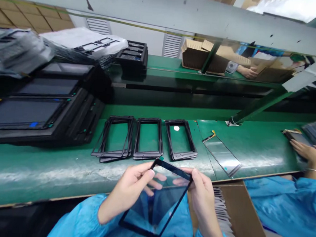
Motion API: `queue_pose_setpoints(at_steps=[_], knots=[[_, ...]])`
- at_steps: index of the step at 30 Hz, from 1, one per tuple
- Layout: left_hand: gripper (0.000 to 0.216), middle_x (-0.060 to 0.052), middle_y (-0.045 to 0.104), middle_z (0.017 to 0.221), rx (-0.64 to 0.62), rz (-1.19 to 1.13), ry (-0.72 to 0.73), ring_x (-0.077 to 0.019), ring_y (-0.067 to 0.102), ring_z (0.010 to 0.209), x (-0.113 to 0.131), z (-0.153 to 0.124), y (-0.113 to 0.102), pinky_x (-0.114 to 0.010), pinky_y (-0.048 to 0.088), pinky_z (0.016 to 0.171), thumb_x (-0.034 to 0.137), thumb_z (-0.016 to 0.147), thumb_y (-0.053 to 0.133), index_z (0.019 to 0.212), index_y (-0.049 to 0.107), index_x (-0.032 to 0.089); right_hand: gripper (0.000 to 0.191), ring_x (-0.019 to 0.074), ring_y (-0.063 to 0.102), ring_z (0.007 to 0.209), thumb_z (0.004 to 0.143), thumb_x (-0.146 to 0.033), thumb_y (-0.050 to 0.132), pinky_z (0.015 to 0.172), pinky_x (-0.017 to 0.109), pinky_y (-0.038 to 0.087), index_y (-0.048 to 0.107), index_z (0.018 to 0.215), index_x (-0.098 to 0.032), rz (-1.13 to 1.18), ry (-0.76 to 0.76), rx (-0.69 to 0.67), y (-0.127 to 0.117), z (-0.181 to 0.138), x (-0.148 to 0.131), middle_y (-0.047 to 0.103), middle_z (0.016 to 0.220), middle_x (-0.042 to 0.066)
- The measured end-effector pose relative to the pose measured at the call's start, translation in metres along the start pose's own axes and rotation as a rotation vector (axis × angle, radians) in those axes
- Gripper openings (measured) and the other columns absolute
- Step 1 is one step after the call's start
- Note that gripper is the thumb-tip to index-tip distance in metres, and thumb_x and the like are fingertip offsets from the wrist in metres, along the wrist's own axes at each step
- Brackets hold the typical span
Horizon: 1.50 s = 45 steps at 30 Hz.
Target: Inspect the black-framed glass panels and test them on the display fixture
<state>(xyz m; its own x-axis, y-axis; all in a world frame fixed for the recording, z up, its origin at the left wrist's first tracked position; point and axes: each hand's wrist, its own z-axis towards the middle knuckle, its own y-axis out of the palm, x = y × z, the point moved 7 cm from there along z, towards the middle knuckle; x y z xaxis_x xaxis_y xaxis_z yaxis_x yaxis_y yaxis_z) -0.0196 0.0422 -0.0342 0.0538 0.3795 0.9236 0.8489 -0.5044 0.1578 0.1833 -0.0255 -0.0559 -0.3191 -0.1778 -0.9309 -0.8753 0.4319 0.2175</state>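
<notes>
A clear glass touch panel with a black border (165,202) is held between my two hands, tilted in front of my body. My left hand (131,189) grips its upper left edge, thumb in front and fingers showing through the glass behind. My right hand (202,199) pinches the upper right corner. A small green tab (161,158) sticks out at the panel's top edge. Just beyond lie three stacks of thin black frames: a left stack (109,153), a middle stack (148,155) and a right stack (184,156).
Another glass panel (222,153) with an orange flex tail lies right of the frames. Black trays holding screens (25,113) are piled at left. A green post (261,104) rises at right. A co-worker's hand (311,152) touches a panel at far right. Cardboard boxes (197,56) stand behind.
</notes>
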Motion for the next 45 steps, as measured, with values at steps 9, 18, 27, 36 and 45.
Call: queue_pose_setpoints(at_steps=[9, 18, 27, 36, 45], knots=[[0.047, -0.018, 0.083, 0.108, 0.063, -0.073, -0.007, -0.0278, 0.082, 0.08, -0.007, -0.005, -0.004, -0.031, 0.067, 0.063, 0.054, 0.095, 0.072, 0.118, 0.075, 0.014, 0.037, 0.0247, 0.079, 0.061, 0.096, -0.05, 0.068, 0.062, 0.031, 0.063, 0.082, 0.078, -0.021, -0.103, -0.104, -0.063, 0.016, -0.009, -0.022, 0.084, 0.073, 0.006], [0.043, -0.014, 0.078, 0.13, 0.045, 0.149, 0.128, -0.0306, 0.079, 0.109, 0.012, -0.006, -0.011, -0.038, 0.065, 0.093, 0.045, 0.1, 0.066, 0.136, 0.073, 0.022, 0.041, 0.0222, 0.08, 0.062, 0.103, -0.05, 0.057, 0.064, 0.029, 0.064, 0.08, 0.085, -0.021, -0.27, -0.221, -0.145, 0.02, -0.013, -0.04, 0.084, 0.073, 0.005], [0.041, -0.004, 0.085, 0.097, -0.351, 0.648, 0.268, -0.0234, 0.081, 0.085, 0.047, 0.001, 0.02, -0.031, 0.062, 0.08, 0.034, 0.107, 0.054, 0.145, 0.068, 0.033, 0.032, 0.0211, 0.08, 0.074, 0.099, -0.049, 0.065, 0.074, 0.032, 0.064, 0.084, 0.101, -0.024, -0.298, -0.192, -0.317, 0.038, -0.004, -0.028, 0.085, 0.082, 0.004], [0.05, -0.021, 0.081, 0.115, 0.029, -0.103, 0.032, -0.0273, 0.082, 0.081, 0.003, 0.005, -0.02, -0.031, 0.063, 0.062, 0.052, 0.098, 0.068, 0.13, 0.067, 0.014, 0.051, 0.0355, 0.078, 0.11, 0.095, -0.067, 0.058, 0.094, 0.044, 0.062, 0.087, 0.108, -0.027, -0.23, -0.092, 0.15, -0.066, 0.007, -0.006, 0.081, 0.123, 0.015], [0.048, -0.021, 0.077, 0.125, 0.111, -0.092, 0.028, -0.0314, 0.082, 0.088, -0.004, 0.003, -0.028, -0.037, 0.066, 0.067, 0.05, 0.1, 0.064, 0.134, 0.06, 0.017, 0.045, 0.0239, 0.078, 0.057, 0.084, -0.049, 0.083, 0.055, 0.03, 0.06, 0.07, 0.119, -0.024, -0.017, -0.085, 0.181, -0.047, -0.009, 0.002, 0.085, 0.08, 0.006]])
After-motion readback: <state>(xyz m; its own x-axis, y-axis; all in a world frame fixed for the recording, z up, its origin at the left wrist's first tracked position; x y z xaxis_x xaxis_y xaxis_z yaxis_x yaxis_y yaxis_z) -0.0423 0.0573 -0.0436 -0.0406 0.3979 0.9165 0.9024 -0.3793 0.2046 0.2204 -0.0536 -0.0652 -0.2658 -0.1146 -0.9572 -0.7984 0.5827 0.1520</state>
